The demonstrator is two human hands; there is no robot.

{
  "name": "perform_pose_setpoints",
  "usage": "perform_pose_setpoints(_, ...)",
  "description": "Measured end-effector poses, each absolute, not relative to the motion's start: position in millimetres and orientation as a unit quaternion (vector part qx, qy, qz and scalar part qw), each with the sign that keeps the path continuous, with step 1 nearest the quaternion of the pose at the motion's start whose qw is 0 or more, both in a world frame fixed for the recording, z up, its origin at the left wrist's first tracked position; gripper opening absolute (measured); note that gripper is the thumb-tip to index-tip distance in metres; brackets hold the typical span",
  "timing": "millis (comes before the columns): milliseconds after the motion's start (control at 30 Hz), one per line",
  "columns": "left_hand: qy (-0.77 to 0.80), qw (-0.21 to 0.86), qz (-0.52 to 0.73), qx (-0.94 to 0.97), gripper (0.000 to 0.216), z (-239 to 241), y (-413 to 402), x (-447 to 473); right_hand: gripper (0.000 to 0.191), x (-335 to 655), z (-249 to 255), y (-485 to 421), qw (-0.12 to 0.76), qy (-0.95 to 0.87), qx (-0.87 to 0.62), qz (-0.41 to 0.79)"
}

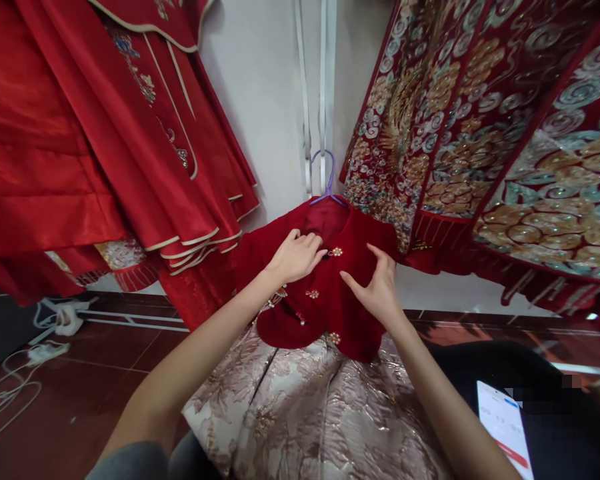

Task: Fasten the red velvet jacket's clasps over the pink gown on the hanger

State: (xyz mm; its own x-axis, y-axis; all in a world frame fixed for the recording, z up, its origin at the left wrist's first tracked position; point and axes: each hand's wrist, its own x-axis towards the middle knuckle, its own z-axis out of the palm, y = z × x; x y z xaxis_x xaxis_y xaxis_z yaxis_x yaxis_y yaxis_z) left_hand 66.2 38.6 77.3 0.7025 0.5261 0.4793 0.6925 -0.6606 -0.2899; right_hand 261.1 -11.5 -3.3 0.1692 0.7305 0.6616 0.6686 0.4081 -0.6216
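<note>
In the head view a short red velvet jacket [350, 300] with pearl flower buttons [312, 294] hangs from a purple hanger [329, 180]. Below it spreads a pale, shiny brocade skirt [300, 413] with a raised floral pattern. My left hand [299, 257] rests on the jacket's left front beside the neckline, fingers bent and slightly apart, thumb near the top button. On the other front panel my right hand [380, 283] is open, thumb and forefinger spread wide at the velvet. The undersides of both hands are hidden.
Red satin garments [130, 133] hang at the left, heavily embroidered ones [480, 133] at the right. A white metal rack [323, 87] stands against the wall. White cables [25, 380] lie on the floor at left. A lit phone [503, 427] rests on something black at lower right.
</note>
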Motion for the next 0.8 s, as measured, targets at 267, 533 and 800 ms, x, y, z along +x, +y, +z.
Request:
perform_pose_setpoints(267, -0.45, 0.311, -0.166, -0.82, 0.034, 81, 18, 26, 0.081, 258, 31, 41, 0.5, -0.645, -0.566, -0.117)
perform_pose_setpoints(533, -0.515, 0.319, -0.217, -0.766, 0.063, 88, 20, 1, 0.082, 270, 41, 65, 0.457, -0.684, -0.562, -0.093)
perform_pose_setpoints(800, -0.584, 0.234, -0.299, -0.717, 0.052, 95, 18, -25, 0.057, 292, 53, 69, 0.405, -0.699, -0.579, -0.107)
